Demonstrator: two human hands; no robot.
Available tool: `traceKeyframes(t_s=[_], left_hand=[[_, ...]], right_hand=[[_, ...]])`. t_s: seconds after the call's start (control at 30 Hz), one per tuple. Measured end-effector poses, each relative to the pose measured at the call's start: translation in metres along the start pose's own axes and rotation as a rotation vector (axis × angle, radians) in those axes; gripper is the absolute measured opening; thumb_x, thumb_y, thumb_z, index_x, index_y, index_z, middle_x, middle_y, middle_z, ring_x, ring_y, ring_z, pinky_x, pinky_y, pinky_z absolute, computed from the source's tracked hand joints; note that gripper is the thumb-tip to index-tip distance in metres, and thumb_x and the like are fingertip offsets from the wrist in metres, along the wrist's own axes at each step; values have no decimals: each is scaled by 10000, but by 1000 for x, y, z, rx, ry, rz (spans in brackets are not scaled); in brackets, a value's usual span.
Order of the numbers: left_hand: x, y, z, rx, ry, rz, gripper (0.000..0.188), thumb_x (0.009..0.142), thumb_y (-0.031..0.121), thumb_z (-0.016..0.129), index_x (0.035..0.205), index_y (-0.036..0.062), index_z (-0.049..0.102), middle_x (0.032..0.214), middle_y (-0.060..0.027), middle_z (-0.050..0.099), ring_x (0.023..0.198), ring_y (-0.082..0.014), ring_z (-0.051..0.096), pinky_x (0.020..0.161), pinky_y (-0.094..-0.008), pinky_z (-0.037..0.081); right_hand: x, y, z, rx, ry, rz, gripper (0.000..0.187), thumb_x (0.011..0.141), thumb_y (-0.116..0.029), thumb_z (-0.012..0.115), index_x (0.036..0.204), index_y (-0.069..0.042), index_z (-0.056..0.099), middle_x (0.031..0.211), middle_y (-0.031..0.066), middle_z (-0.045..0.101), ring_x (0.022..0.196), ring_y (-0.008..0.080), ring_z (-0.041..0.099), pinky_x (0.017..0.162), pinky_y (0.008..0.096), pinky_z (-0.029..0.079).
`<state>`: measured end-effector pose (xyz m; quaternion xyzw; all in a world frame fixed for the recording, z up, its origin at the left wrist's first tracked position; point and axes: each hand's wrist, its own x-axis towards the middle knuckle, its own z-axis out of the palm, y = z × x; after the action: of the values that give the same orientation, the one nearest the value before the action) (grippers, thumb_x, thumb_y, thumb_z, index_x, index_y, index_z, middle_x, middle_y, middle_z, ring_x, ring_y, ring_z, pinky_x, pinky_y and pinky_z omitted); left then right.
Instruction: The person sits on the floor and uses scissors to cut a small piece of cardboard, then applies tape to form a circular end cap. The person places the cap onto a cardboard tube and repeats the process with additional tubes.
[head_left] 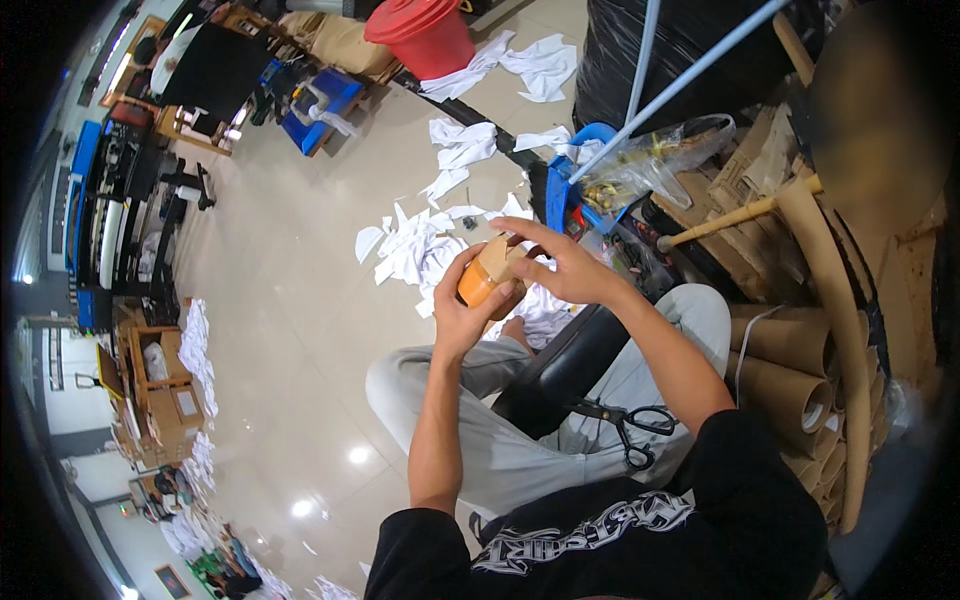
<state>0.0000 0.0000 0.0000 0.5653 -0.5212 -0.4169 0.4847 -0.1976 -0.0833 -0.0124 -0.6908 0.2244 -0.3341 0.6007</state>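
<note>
The orange-and-brown object [480, 284] was up in the air, in front of the lap, its orange side toward the left palm and its brown part facing the other hand. The left hand [472, 302] had a firm grip around it, fingers and thumb curled in, presumably to steady it and leave the brown part uncovered. The right hand [568, 265] arched over that part with thumb and fingers spread apart; whether this grip pinched anything, I could not tell. Both forearms bent inward, which likely kept the piece in easy view. On the lap, over the grey trousers [480, 425], lay black-handled scissors [603, 412], perhaps there so both hands were free while the tool stayed within reach. Beyond, white scraps [408, 252] littered the floor [300, 260], with a blue dustpan [556, 193] near them, a red tub [425, 45] farther off and brown rolls [785, 390] stacked at the right
</note>
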Motion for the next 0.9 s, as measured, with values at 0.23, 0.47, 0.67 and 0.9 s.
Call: traceKeyframes(t_s=[0.23, 0.47, 0.67, 0.9], left_hand=[[4, -5, -2, 157, 7, 73, 634, 766, 251, 876, 1279, -7, 608, 1153, -140, 688, 1056, -242, 677, 939, -355, 532], [-3, -16, -3, 602, 29, 303, 692, 747, 331, 879, 1300, 9, 614, 1307, -189, 625, 1200, -369, 604, 1036, -438, 485], [-4, -9, -3, 593, 18, 250, 713, 743, 355, 880, 1319, 33, 610, 1340, -176, 611, 1242, -366, 580, 1054, -451, 475], [-1, -9, -2, 524, 4, 242, 832, 700, 330, 917, 1385, 39, 543, 1376, -174, 572, 1275, -368, 552, 1078, -447, 458]], right_hand=[[5, 9, -4, 80, 153, 91, 438, 1041, -207, 597, 1448, -68, 511, 1368, 122, 601, 1174, 189, 609, 934, 335, 535], [5, 22, -3, 3, 160, 246, 399, 1015, -199, 643, 1362, -15, 571, 1190, 111, 696, 1035, 138, 647, 821, 266, 515], [7, 5, 1, 123, 115, 444, 344, 1003, -127, 661, 1306, 17, 585, 992, 46, 721, 855, 65, 621, 743, 206, 484], [8, 17, 4, 295, 205, 357, 346, 981, -100, 686, 1282, 48, 602, 979, 57, 742, 881, 62, 637, 783, 211, 493]])
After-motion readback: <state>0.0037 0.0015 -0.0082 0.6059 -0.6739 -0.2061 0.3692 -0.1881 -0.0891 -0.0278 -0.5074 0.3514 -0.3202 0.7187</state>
